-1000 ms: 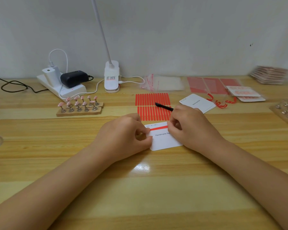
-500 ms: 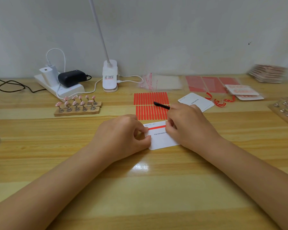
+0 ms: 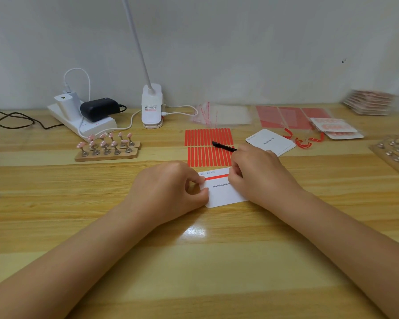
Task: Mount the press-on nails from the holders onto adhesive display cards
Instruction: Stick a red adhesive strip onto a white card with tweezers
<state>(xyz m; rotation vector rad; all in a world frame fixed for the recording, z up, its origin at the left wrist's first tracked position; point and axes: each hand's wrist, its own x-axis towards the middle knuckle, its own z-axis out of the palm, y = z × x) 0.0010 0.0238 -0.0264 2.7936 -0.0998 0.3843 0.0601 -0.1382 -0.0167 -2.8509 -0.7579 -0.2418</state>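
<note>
The white display card (image 3: 224,194) printed "Handmade N…" lies flat on the wooden table (image 3: 194,261) and serves as the landmark. A red adhesive strip (image 3: 217,177) runs across the card near its far edge, with its long axis left to right and tilted slightly up to the right. The left hand (image 3: 168,192) pinches the card's left edge with curled thumb and forefinger, pinning it down. The right hand (image 3: 260,176) covers the card's right end, its fingers curled at the strip's right end. It also holds a thin black tool (image 3: 224,147) whose tip points away to the left, over the sheet of spare red strips (image 3: 207,146) just beyond the card. Whether those fingers actually nip the strip's backing cannot be told.

The pink press-on nails (image 3: 106,140) stand on their holders on a wooden block (image 3: 106,155), beyond the card and well to its left, so the left hand is the nearer one. A stack of blank cards (image 3: 270,141) lies beyond the card to its right.

Judged from this, the strip's backing probably has to be peeled along its length, leftward from the right hand's end, before any nail is mounted
</note>
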